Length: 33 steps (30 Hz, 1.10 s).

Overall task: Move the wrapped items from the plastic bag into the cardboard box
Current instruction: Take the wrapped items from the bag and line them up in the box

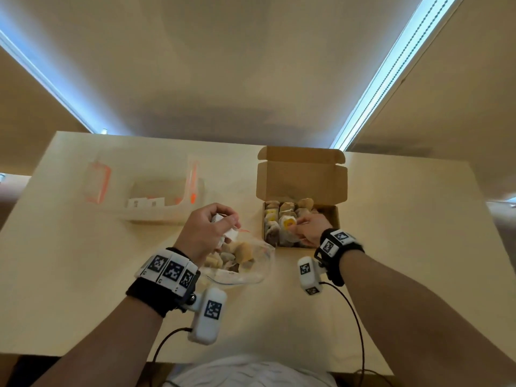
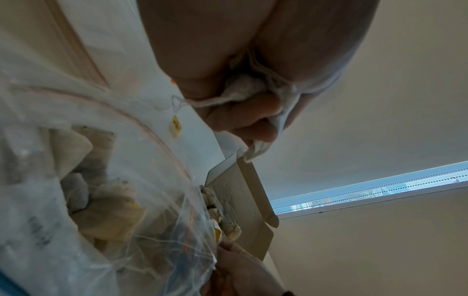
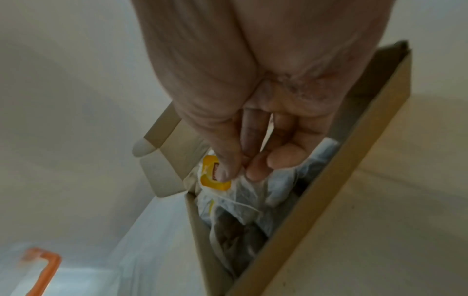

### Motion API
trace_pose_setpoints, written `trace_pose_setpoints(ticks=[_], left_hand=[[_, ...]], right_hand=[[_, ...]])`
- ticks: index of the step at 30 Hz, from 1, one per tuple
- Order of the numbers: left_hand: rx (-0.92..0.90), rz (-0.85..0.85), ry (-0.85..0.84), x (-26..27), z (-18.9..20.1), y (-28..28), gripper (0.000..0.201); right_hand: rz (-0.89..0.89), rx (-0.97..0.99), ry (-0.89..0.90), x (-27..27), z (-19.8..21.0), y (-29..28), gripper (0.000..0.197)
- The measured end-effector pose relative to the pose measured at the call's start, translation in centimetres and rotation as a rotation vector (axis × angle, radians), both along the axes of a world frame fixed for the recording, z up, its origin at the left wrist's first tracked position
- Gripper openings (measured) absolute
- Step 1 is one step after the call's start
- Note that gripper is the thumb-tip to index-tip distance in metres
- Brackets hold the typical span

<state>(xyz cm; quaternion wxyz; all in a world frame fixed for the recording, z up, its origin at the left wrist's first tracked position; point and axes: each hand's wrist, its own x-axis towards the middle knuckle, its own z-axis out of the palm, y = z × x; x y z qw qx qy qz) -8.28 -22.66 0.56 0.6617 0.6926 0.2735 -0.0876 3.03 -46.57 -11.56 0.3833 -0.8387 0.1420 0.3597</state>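
Yellow-tagged packet point(image 3: 215, 178) pinched by my right hand point(image 1: 307, 226) over the box point(image 1: 329, 216); left hand point(image 1: 208, 230) grips another packet point(image 1: 227, 233); release next.

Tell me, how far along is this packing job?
Well underway, I'd say. The cardboard box already holds rows of wrapped items. In hand: the right hand is pinching a yellow-tagged item inside the box, while the left hand grips another white wrapped item above the plastic bag. Left to do: a pile of wrapped items still shows through the bag.
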Motion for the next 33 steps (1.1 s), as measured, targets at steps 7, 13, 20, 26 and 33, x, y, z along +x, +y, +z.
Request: trace_pose_setpoints(ticks=[7, 13, 20, 26, 33], left_hand=[[-0.014, 0.001, 0.018, 0.1, -0.1, 0.6, 0.006], [-0.193, 0.032, 0.060, 0.4, 0.5, 0.4, 0.016], [-0.616, -0.071, 0.081, 0.3, 2.7, 0.0, 0.028], [-0.472, -0.172, 0.090, 0.4, 4.3, 0.2, 0.046], [-0.287, 0.019, 0.081, 0.4, 4.6, -0.4, 0.063]], right_hand=[[0.240, -0.318, -0.105, -0.7, -0.6, 2.1, 0.014], [-0.053, -0.054, -0.291, -1.7, 3.7, 1.1, 0.032], [-0.065, 0.899, 0.164, -6.5, 11.9, 6.5, 0.043], [0.071, 0.847, 0.032, -7.8, 14.1, 7.8, 0.058], [0.392, 0.418, -0.827, -10.2, 14.5, 8.6, 0.045]])
